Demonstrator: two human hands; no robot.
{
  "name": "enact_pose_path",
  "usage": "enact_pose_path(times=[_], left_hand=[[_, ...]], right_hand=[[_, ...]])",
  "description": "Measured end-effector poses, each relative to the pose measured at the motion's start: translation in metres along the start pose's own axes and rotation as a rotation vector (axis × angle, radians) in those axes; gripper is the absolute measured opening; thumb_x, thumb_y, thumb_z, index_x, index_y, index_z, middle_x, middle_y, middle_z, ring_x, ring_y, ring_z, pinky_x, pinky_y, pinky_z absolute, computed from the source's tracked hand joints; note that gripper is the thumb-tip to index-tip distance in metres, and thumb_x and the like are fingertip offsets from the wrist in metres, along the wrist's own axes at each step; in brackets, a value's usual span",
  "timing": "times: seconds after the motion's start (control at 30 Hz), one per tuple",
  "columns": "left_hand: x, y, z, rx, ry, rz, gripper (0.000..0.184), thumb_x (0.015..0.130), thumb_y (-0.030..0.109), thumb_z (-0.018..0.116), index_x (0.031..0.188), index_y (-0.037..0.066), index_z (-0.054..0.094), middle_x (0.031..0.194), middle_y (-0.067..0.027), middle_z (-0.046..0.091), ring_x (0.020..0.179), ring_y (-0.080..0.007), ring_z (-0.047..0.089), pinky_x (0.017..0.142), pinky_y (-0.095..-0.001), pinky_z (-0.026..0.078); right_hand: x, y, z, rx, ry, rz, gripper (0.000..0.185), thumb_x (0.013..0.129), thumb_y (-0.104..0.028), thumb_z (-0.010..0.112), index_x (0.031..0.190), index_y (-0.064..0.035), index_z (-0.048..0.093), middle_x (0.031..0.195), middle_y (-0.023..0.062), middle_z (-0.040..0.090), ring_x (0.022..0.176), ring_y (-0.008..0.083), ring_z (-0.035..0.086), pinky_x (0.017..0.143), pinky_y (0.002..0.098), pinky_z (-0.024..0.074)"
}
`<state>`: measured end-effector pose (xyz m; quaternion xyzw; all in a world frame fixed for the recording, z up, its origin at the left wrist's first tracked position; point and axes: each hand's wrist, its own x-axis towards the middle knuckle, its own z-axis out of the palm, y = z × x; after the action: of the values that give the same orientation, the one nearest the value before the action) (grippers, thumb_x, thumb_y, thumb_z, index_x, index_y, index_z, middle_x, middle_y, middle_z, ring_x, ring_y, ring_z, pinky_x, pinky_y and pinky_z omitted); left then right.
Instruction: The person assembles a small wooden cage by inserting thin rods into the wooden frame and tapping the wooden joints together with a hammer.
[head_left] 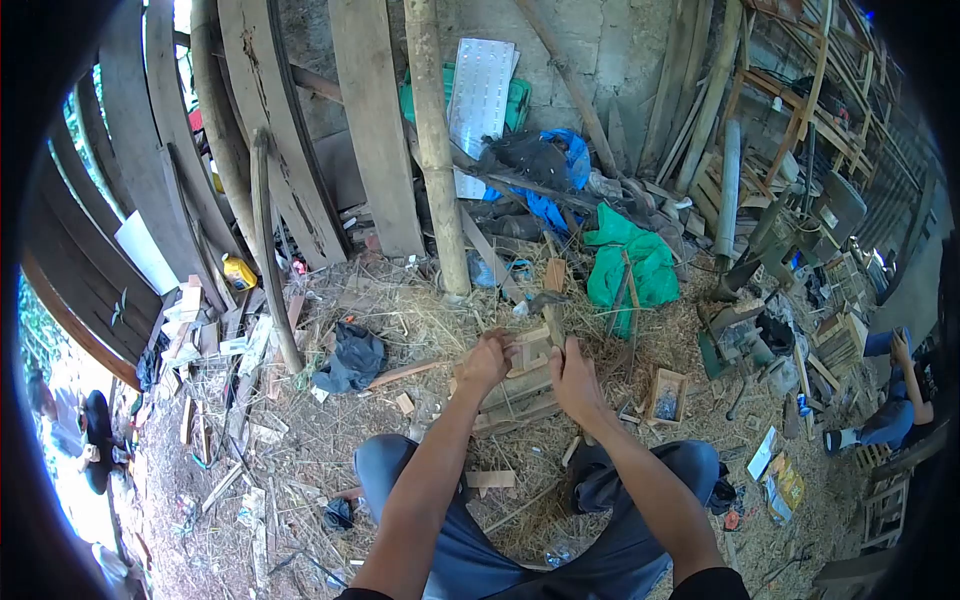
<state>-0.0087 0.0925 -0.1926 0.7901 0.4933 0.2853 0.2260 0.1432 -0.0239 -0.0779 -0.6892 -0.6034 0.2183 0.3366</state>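
Observation:
My right hand [576, 382] is wrapped round the handle of a hammer [553, 318], whose dark metal head points up and away from me. Just below the hammer lies a small pale wooden frame [530, 352], resting on a worn block of wood [515, 403] between my knees. At the frame's left end, my left hand [486, 360] has its fingers curled and closed against the wood. Whether a nail is pinched in those fingers is too small to make out.
A small wooden box [666, 396] with nails inside sits to the right. Beyond are a green plastic sheet [630, 262], a black bag [352, 358] and a bamboo post [432, 150]. Wood scraps and straw litter the ground. Another person [890, 400] sits at far right.

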Motion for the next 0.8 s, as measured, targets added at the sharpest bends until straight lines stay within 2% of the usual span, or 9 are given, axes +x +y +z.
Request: enact_pose_path(times=[0.17, 0.3, 0.37, 0.5, 0.57, 0.6, 0.67, 0.7, 0.8], left_hand=[[0.003, 0.010, -0.018, 0.109, -0.075, 0.085, 0.025, 0.087, 0.024, 0.061, 0.105, 0.008, 0.067, 0.120, -0.0105, 0.060, 0.110, -0.0329, 0.054, 0.093, -0.0400, 0.048], [0.002, 0.009, -0.018, 0.172, -0.064, 0.100, 0.026, 0.088, 0.025, 0.059, 0.107, 0.009, 0.067, 0.119, -0.0076, 0.061, 0.111, -0.0313, 0.054, 0.092, -0.0396, 0.049], [0.001, 0.008, -0.015, 0.164, -0.053, 0.062, 0.026, 0.088, 0.025, 0.059, 0.107, 0.009, 0.067, 0.118, -0.0070, 0.061, 0.111, -0.0309, 0.054, 0.091, -0.0398, 0.049], [0.000, 0.018, -0.026, 0.118, -0.103, 0.034, 0.024, 0.089, 0.026, 0.058, 0.105, 0.011, 0.069, 0.117, -0.0066, 0.061, 0.112, -0.0306, 0.054, 0.091, -0.0409, 0.049], [-0.002, 0.020, -0.025, 0.123, -0.058, 0.032, 0.023, 0.089, 0.025, 0.059, 0.104, 0.011, 0.069, 0.117, -0.0065, 0.061, 0.112, -0.0307, 0.054, 0.091, -0.0413, 0.049], [-0.005, 0.020, -0.023, 0.124, -0.024, 0.030, 0.023, 0.088, 0.025, 0.059, 0.103, 0.011, 0.069, 0.118, -0.0063, 0.061, 0.112, -0.0307, 0.054, 0.091, -0.0418, 0.049], [-0.004, 0.026, -0.029, 0.125, -0.061, -0.008, 0.023, 0.088, 0.025, 0.060, 0.103, 0.011, 0.069, 0.118, -0.0065, 0.061, 0.112, -0.0308, 0.054, 0.091, -0.0419, 0.049], [-0.005, 0.028, -0.030, 0.125, -0.097, -0.047, 0.023, 0.087, 0.025, 0.060, 0.104, 0.011, 0.069, 0.118, -0.0067, 0.061, 0.112, -0.0309, 0.053, 0.091, -0.0420, 0.049], [-0.003, 0.018, -0.021, 0.127, -0.034, 0.052, 0.025, 0.083, 0.025, 0.066, 0.103, 0.012, 0.069, 0.110, -0.0078, 0.064, 0.107, -0.0300, 0.057, 0.087, -0.0409, 0.049]], right_hand=[[0.003, 0.023, 0.001, -0.021, -0.182, 0.064, 0.020, 0.095, -0.018, 0.046, 0.099, 0.0010, 0.041, 0.072, 0.0316, 0.056, 0.071, 0.0526, 0.054, 0.063, 0.0567, 0.0397], [0.002, 0.011, -0.004, 0.010, -0.070, 0.021, 0.020, 0.095, -0.017, 0.047, 0.098, 0.0016, 0.040, 0.073, 0.0317, 0.056, 0.072, 0.0514, 0.055, 0.063, 0.0559, 0.0406], [0.003, 0.005, -0.004, -0.067, -0.068, 0.021, 0.031, 0.094, -0.014, 0.046, 0.119, 0.0034, 0.039, 0.071, 0.0284, 0.059, 0.068, 0.0471, 0.058, 0.061, 0.0522, 0.0437], [0.005, 0.045, 0.026, -0.062, 0.012, -0.257, 0.021, 0.094, -0.017, 0.047, 0.101, 0.0023, 0.041, 0.071, 0.0311, 0.056, 0.071, 0.0513, 0.056, 0.063, 0.0557, 0.0404], [0.006, 0.018, 0.006, 0.023, -0.107, -0.040, 0.021, 0.094, -0.018, 0.047, 0.102, 0.0015, 0.042, 0.073, 0.0313, 0.057, 0.073, 0.0508, 0.056, 0.064, 0.0556, 0.0404], [0.005, 0.009, 0.001, 0.027, -0.109, -0.037, 0.021, 0.094, -0.018, 0.047, 0.102, 0.0015, 0.042, 0.073, 0.0313, 0.057, 0.073, 0.0508, 0.056, 0.064, 0.0556, 0.0404], [0.007, -0.002, -0.006, -0.036, -0.127, 0.072, 0.028, 0.091, -0.010, 0.049, 0.114, 0.0039, 0.040, 0.094, 0.0336, 0.056, 0.076, 0.0491, 0.057, 0.063, 0.0533, 0.0427], [0.006, 0.005, 0.000, -0.034, -0.130, 0.076, 0.028, 0.091, -0.010, 0.049, 0.114, 0.0039, 0.040, 0.094, 0.0336, 0.056, 0.076, 0.0491, 0.057, 0.063, 0.0533, 0.0427], [0.003, 0.030, 0.012, 0.023, -0.071, -0.135, 0.033, 0.092, -0.013, 0.049, 0.118, 0.0053, 0.039, 0.085, 0.0316, 0.058, 0.074, 0.0493, 0.057, 0.064, 0.0527, 0.0427]])
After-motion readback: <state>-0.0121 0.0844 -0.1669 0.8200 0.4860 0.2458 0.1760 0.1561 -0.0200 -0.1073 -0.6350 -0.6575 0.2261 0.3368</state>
